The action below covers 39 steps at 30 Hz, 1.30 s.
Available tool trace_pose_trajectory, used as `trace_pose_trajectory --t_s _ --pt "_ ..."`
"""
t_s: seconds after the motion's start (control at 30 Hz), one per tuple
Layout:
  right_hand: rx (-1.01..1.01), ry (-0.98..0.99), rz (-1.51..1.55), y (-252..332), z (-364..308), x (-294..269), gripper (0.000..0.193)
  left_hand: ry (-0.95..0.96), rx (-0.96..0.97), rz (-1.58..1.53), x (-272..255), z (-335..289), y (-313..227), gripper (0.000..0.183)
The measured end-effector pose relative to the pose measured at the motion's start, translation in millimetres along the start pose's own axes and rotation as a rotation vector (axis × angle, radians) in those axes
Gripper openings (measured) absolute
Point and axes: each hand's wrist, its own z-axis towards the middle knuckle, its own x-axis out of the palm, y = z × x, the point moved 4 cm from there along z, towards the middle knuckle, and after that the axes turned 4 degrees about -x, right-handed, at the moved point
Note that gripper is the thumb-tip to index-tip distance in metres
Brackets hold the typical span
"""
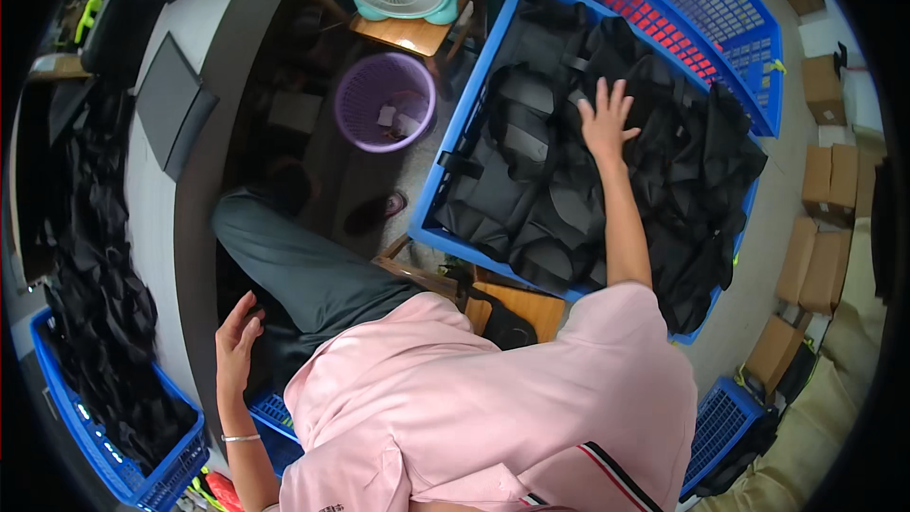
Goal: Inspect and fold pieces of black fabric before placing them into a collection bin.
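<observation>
We've got right hand (608,128) splayed over black fabric pieces (531,194) in blue plastic crate (455,245), upper right of frame; contact unclear. Our left hand (237,346), lower left: fingers loosely bent, near counter (152,228).

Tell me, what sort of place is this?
Probably a small workshop or storeroom, perhaps for fabric goods: a large blue crate heaped with soft-looking black pieces, and cardboard boxes lined up at the right.
</observation>
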Motion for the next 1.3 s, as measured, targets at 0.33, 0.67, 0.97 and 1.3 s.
trace_pose_trajectory --t_s 0.33,0.67,0.97,1.3 --pt "-0.053 0.702 -0.115 -20 67 84 0.052 -0.155 -0.027 -0.094 -9 -28 72 0.042" --pt "0.076 0.611 -0.075 98 39 92 0.083 -0.365 -0.178 -0.3 -15 -39 159 0.039" --pt "-0.284 0.14 0.158 125 1 -37 0.047 -0.514 -0.268 -0.365 -13 -32 222 0.037" --pt "-0.231 0.635 -0.007 77 -224 40 0.074 -0.476 -0.222 -0.175 -11 -2 239 0.033"
